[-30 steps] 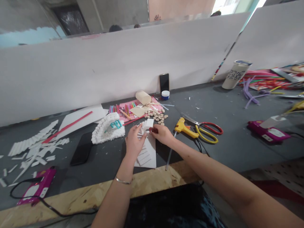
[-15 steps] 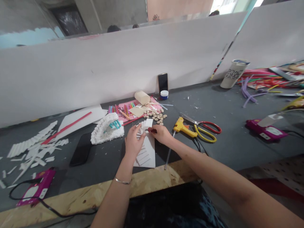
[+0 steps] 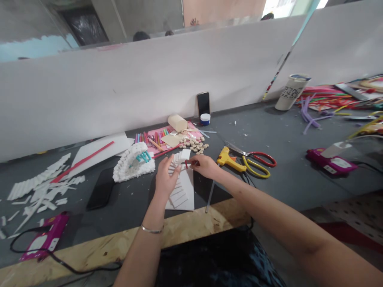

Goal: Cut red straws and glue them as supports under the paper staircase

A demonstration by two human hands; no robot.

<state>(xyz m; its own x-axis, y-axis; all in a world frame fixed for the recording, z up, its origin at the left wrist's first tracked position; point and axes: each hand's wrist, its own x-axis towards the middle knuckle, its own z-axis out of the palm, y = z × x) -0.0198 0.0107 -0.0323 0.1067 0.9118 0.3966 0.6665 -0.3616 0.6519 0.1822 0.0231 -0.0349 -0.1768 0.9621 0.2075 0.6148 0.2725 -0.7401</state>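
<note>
A white card point(image 3: 189, 191) lies near the table's front edge, with a curved fan of white strips point(image 3: 178, 194) on it. My left hand point(image 3: 166, 177) is on the card's left side, its thumb and fingers closed around the upper strips. Just right of the fan, my right hand point(image 3: 206, 166) pinches a small red piece point(image 3: 186, 164) against the strips; its kind I cannot make out. A yellow glue gun point(image 3: 230, 159) lies to the right of that hand, and a clear glue stick point(image 3: 210, 197) lies below the wrist.
Scissors point(image 3: 257, 161) with red and yellow handles lie beyond the glue gun. On the left are a white fluffy model point(image 3: 136, 163), a dark phone point(image 3: 101, 188) and cut white strips point(image 3: 44, 195). Pebbles point(image 3: 196, 145) and crayons point(image 3: 146, 137) lie behind. Purple boxes point(image 3: 332, 161) have cables.
The red piece now shows as an upright narrow strip beside the fan, and my right fingers have drawn slightly back from it. My left hand has barely moved. The view has shifted slightly.
</note>
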